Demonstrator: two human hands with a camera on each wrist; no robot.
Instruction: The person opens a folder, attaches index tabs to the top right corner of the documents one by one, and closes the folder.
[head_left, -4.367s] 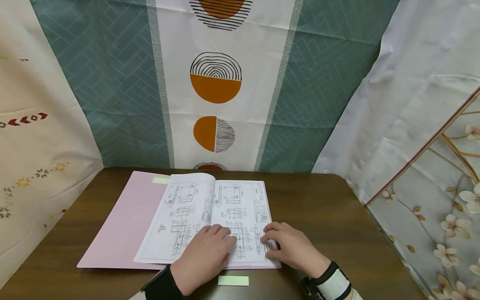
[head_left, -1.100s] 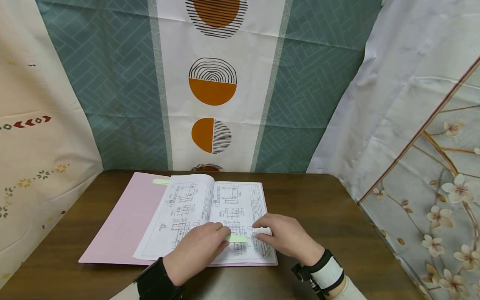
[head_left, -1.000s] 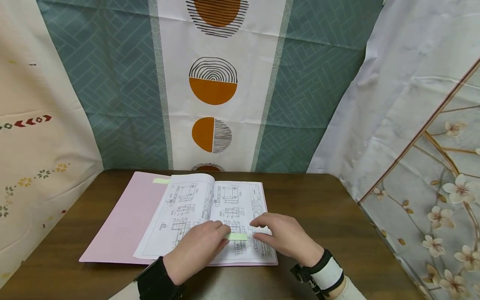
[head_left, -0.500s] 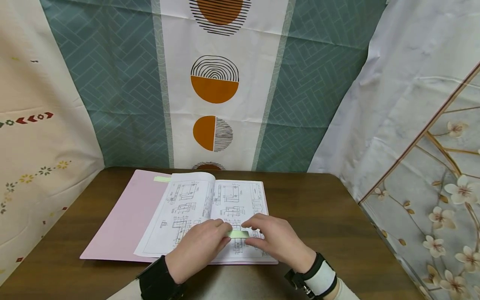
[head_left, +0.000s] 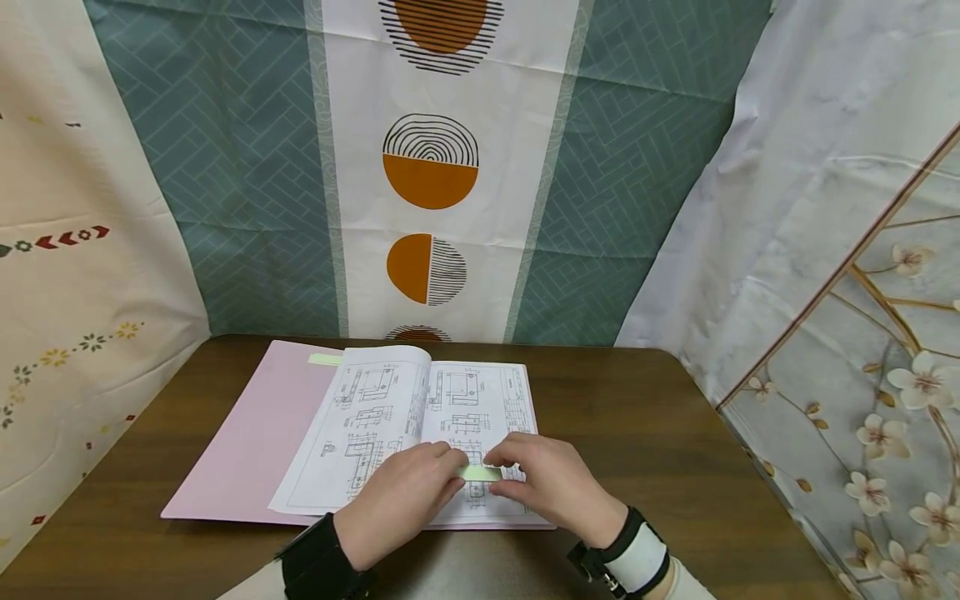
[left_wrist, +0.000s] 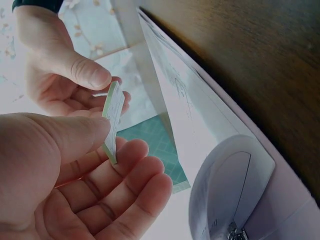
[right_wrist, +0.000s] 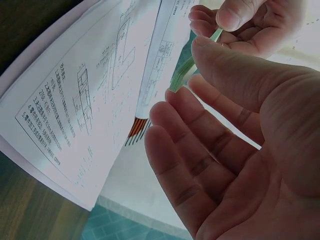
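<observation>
A small light-green sticky note pad [head_left: 480,473] is held up over the right page of an open booklet of technical drawings [head_left: 480,400]. My left hand [head_left: 405,492] pinches the pad's left end between thumb and fingers; in the left wrist view the pad [left_wrist: 113,120] shows edge-on at the thumb tip. My right hand [head_left: 551,483] has its curled thumb and fingertips around the other end. From the right wrist, the pad's layered edge [right_wrist: 182,72] lies between thumb and fingers. Both hands hide the lower part of the pages.
The booklet's pink cover [head_left: 255,442] lies folded out to the left, with a green sticky strip [head_left: 324,360] by its top edge. A brown wooden table [head_left: 622,417] is beneath. Patterned cloth [head_left: 427,250] hangs behind and at both sides.
The sticky note pad, earlier on the table in front of the booklet, was lifted over the page by my left hand. My right hand has moved left to its free end.
</observation>
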